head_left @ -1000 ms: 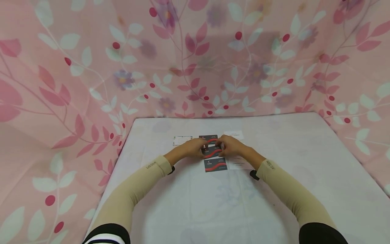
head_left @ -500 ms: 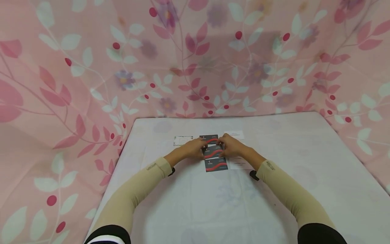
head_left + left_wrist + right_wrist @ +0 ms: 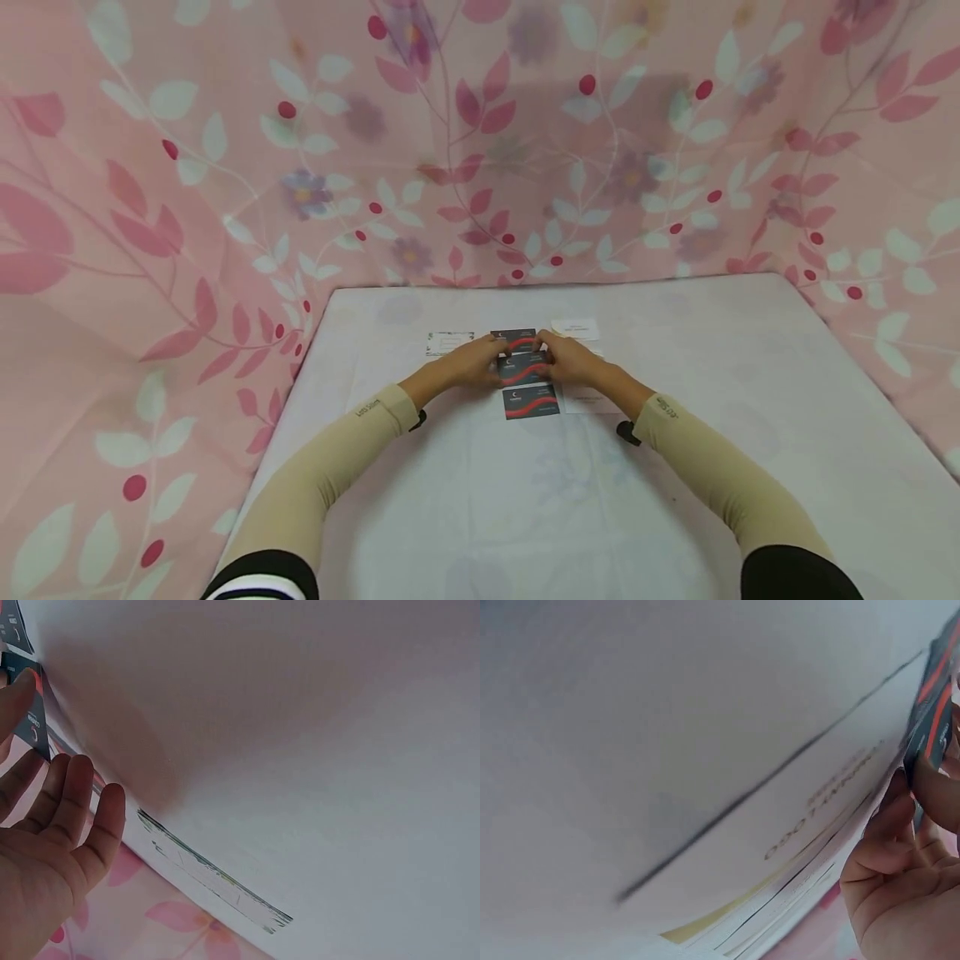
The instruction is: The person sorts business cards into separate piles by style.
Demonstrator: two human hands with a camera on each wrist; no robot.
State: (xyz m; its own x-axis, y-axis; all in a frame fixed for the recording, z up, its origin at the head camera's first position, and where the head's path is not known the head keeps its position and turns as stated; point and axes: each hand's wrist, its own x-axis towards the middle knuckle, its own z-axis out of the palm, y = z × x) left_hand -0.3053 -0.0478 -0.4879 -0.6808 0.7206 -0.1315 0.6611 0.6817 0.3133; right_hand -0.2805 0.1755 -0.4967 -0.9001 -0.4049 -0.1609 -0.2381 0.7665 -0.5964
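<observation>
The left hand (image 3: 471, 362) and right hand (image 3: 573, 360) pinch the middle card (image 3: 523, 367) at its ends, fingers curled, between the far card (image 3: 515, 336) and near card (image 3: 531, 402). The right hand partly blocks white cards (image 3: 576, 329); a floral card (image 3: 450, 342) lies left on the worktop (image 3: 540, 508), pink cloth (image 3: 517, 192) behind.

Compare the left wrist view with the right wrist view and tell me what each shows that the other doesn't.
Only the left wrist view shows the white card with a leafy border, lying flat near the table's edge, and the palm of the left hand.

Only the right wrist view shows the white card with printed lettering, a gold patch near it, and the base of the right hand.

Both show dark cards with red bands, the white tabletop and some pink fabric beyond it.
</observation>
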